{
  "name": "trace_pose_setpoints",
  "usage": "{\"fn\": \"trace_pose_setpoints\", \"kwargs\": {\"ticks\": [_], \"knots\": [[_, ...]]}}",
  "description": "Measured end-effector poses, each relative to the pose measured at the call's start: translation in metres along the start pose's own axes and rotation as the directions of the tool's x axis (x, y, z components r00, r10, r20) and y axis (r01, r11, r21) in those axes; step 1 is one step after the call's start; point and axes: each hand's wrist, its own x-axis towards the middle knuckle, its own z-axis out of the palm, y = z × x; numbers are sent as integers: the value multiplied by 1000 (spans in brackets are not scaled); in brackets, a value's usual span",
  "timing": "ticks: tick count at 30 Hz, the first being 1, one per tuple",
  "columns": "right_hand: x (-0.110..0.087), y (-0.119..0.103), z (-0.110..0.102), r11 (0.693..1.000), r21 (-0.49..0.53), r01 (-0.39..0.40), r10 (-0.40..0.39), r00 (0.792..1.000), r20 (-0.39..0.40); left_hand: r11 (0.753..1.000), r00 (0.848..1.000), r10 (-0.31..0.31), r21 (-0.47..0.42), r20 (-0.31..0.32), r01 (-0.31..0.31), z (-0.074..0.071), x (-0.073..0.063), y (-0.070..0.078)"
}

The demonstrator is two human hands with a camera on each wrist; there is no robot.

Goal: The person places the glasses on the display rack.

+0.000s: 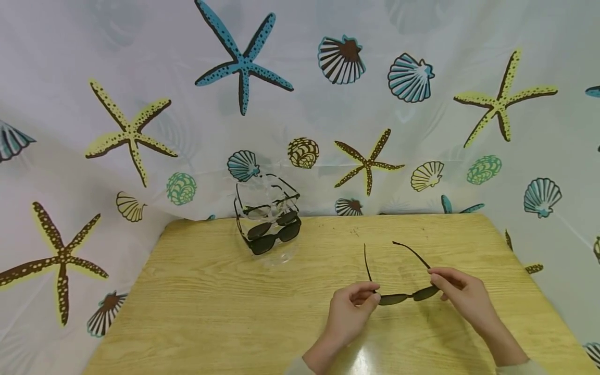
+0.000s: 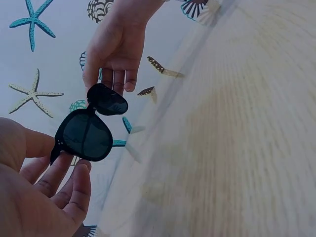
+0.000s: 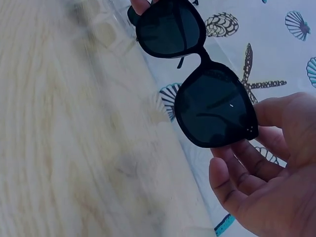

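Note:
Both hands hold one pair of black sunglasses [image 1: 392, 299] above the right half of the table, its temples unfolded and pointing away. My left hand [image 1: 348, 314] pinches the frame's left corner between thumb and fingers. At the opposite corner, my right hand [image 1: 464, 298] pinches the hinge area. The dark lenses [image 2: 88, 136] show large in the left wrist view, with the right hand [image 2: 116, 49] beyond them. In the right wrist view, the nearer lens [image 3: 216, 106] sits just beside the right thumb and fingers.
A clear stand [image 1: 281, 257] at the table's back left carries several glasses, with black sunglasses [image 1: 264, 244] lowest. The wooden table [image 1: 225, 312] reaches back to a white curtain [image 1: 290, 109] printed with starfish and shells, which also hangs at both sides.

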Motion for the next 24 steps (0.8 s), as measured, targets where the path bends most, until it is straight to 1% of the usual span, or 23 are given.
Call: {"fn": "trace_pose_setpoints", "kwargs": {"ticks": [7, 9, 13, 20, 24], "knots": [[9, -19, 11, 997, 6, 71, -71, 997, 2, 1000, 1000, 0, -31, -20, 0, -23, 5, 11], [11, -25, 15, 996, 7, 93, -93, 996, 4, 999, 1000, 5, -43, -29, -6, -29, 6, 15], [17, -37, 22, 992, -4, 128, -128, 992, 0, 999, 999, 14, -39, -39, -16, -43, 6, 25], [25, -57, 34, 983, -2, 184, -184, 983, -3, 999, 997, 30, 21, -69, -29, -64, 8, 37], [30, -70, 39, 979, 4, 204, -204, 979, 5, 997, 994, 53, 62, -91, -47, -75, 9, 44]]}}
